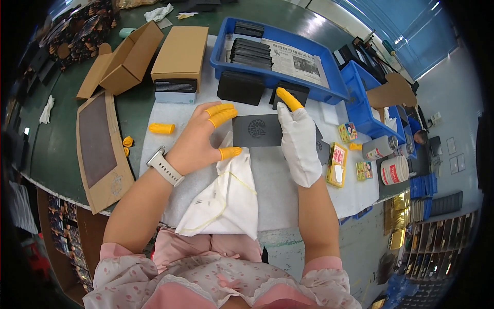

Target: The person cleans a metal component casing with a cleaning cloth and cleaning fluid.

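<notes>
A flat dark grey rectangular plate (pixel 257 131) with a round emblem lies between my hands, above a white sheet. My right hand (pixel 298 141) wears a white glove with a yellow finger cot on one finger. It grips the plate's right end; its thumb is hidden. My left hand (pixel 198 136), with yellow cots on its thumb and fingers, is open at the plate's left edge, thumb and fingers apart. Beneath that thumb hangs a white cloth (pixel 224 201) with yellow stitching, dark smudges on it. Another dark plate (pixel 322 150) shows partly behind my right hand.
Beyond my hands stand dark plate stacks (pixel 241 88) and a blue tray (pixel 218 63) holding more plates on newspaper. Cardboard boxes (pixel 180 51) are at left, beside a yellow roll (pixel 162 129). Small boxes (pixel 337 164) and a white tub (pixel 394 170) stand at right.
</notes>
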Available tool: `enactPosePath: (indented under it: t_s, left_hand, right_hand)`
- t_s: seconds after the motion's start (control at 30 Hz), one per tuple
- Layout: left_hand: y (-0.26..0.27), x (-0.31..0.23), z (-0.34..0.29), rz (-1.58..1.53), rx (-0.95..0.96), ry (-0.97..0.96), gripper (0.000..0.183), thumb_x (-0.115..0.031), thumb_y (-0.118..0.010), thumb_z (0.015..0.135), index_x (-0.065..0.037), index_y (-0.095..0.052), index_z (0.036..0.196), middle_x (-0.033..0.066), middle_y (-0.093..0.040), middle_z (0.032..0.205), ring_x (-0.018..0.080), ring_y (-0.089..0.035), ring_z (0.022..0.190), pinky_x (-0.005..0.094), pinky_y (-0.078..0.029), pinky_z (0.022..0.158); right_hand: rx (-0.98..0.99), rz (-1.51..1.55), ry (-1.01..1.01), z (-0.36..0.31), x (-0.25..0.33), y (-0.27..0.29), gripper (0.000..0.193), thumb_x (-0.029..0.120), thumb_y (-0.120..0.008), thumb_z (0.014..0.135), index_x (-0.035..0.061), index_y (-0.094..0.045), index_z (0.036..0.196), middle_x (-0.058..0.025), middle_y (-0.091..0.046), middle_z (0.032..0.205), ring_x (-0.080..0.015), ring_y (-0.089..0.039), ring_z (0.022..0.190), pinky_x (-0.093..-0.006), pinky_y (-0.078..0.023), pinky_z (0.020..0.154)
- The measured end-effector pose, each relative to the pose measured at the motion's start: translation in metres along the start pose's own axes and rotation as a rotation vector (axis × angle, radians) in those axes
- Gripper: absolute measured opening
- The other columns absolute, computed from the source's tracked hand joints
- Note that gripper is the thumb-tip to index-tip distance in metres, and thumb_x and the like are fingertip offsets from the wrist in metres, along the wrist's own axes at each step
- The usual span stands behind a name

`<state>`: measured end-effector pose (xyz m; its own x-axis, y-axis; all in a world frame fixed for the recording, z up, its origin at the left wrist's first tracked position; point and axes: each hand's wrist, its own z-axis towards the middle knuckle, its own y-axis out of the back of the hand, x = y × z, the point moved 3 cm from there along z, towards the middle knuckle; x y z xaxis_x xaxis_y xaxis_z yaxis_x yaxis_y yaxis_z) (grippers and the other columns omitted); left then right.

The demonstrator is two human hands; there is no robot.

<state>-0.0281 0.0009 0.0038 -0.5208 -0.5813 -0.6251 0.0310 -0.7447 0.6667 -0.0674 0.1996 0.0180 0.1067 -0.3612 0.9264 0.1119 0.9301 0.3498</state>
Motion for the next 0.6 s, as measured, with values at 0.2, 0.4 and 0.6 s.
enactPosePath:
  t_s: [0.2, 0.4, 0.6]
  left_hand:
    - [0.001, 0.0, 0.0, -0.07, -0.043, 0.001, 0.062, -0.022, -0.079, 0.065, -0.001, -0.055, 0.118, 0.0169, -0.052, 0.119, 0.0318, -0.039, 0.121, 0.0366, -0.035, 0.102]
    - [0.001, 0.0, -0.001, -0.068, -0.042, 0.02, 0.06, -0.023, -0.079, 0.065, 0.0, -0.056, 0.116, 0.0169, -0.052, 0.119, 0.031, -0.04, 0.121, 0.0361, -0.036, 0.101]
    - [0.002, 0.001, -0.002, -0.072, -0.035, 0.022, 0.063, -0.025, -0.08, 0.064, 0.0, -0.056, 0.116, 0.0167, -0.053, 0.118, 0.0299, -0.041, 0.12, 0.0357, -0.036, 0.1]
  right_hand:
    - [-0.033, 0.155, -0.079, 0.004, -0.005, 0.003, 0.031, 0.024, -0.049, 0.095, 0.0027, -0.058, 0.116, 0.002, -0.052, 0.065, -0.0052, -0.047, 0.055, -0.0221, -0.039, 0.05]
    - [0.002, 0.343, -0.114, 0.004, -0.004, 0.003, 0.031, 0.022, -0.047, 0.096, 0.0056, -0.053, 0.122, 0.0029, -0.053, 0.065, -0.0022, -0.046, 0.052, -0.0178, -0.037, 0.046]
    - [-0.006, 0.356, -0.118, 0.003, 0.001, 0.001, 0.031, 0.02, -0.046, 0.096, 0.0064, -0.053, 0.123, 0.0021, -0.056, 0.064, -0.0024, -0.049, 0.052, -0.0164, -0.04, 0.049]
